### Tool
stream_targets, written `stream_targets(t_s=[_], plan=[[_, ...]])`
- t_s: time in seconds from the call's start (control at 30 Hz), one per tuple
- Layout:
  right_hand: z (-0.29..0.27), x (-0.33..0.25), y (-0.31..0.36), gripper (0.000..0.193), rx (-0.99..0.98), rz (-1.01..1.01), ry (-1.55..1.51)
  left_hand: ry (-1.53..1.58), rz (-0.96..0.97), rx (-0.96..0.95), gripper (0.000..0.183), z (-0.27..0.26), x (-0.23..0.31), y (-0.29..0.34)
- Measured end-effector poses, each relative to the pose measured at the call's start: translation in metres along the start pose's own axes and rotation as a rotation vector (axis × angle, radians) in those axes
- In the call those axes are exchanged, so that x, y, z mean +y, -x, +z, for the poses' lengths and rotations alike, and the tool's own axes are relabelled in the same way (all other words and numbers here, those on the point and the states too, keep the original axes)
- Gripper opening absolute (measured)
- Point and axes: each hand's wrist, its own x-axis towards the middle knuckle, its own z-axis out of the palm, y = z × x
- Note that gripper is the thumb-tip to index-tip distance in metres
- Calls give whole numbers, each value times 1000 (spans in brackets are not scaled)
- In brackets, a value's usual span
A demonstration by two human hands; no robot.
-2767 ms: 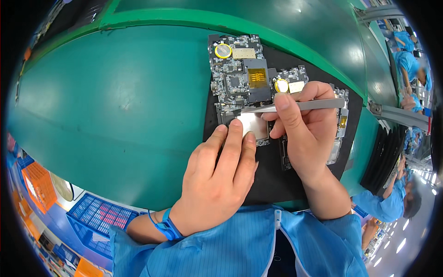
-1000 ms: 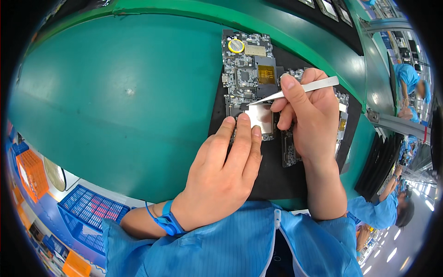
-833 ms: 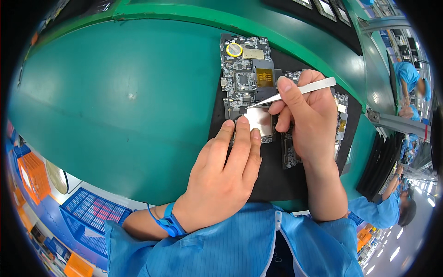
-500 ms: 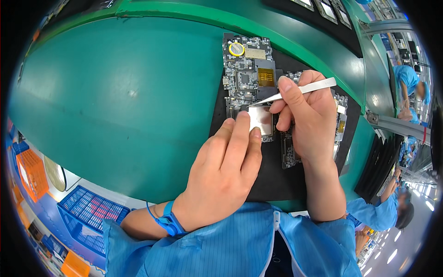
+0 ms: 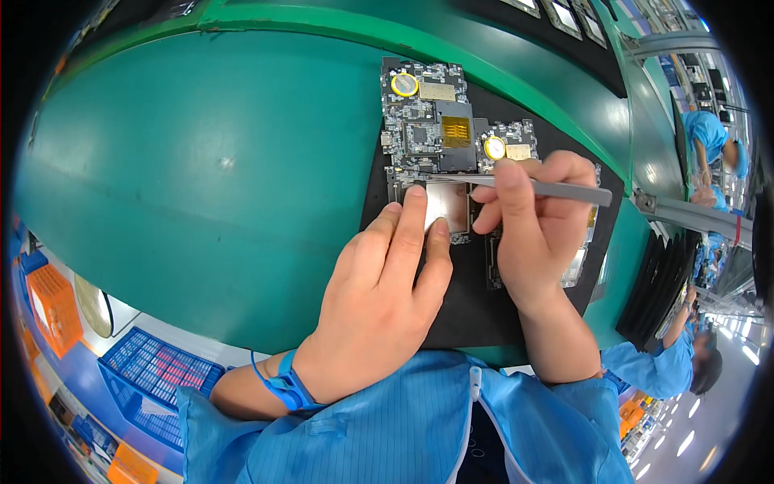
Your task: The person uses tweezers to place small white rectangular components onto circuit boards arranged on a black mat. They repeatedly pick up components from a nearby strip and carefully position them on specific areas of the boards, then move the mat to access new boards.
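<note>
A circuit board (image 5: pixel 413 121) with a yellow-rimmed coin cell (image 5: pixel 405 85) lies lengthwise on a black mat (image 5: pixel 472 319). At its near end is a silver metal plate (image 5: pixel 451 206). My left hand (image 5: pixel 367 286) holds the board there, index finger and thumb pressed at the plate's left and near edges. My right hand (image 5: pixel 542 230) is closed around metal tweezers (image 5: pixel 568 191). They lie nearly level, their tips over the board just beyond the plate; whether they grip anything is too small to tell. Right of it, a second circuit board (image 5: pixel 508 133) is partly hidden by my right hand.
The green table (image 5: pixel 201 161) has a raised green edge (image 5: pixel 322 18) at the back. Beyond it, a black tray (image 5: pixel 592 56) carries more parts. Blue baskets (image 5: pixel 157 359) and an orange bin (image 5: pixel 55 306) stand at lower left. People in blue work at the right.
My right hand has turned and lowered, so the tweezers lie flatter, with tips slightly farther from me. The second board's coin cell now shows. The left hand keeps its hold.
</note>
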Motion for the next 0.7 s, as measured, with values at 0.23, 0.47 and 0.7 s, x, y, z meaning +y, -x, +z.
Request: stream_targets(t_s=[0.23,0.47,0.7], plan=[[1,8,0,27,-152,-184,47,-45,18,31,41,1,-1,2],[5,4,1,25,-108,-104,141,-61,23,47,40,1,-1,1],[3,4,3,24,-139,-215,323,-57,19,56,42,2,-1,1]])
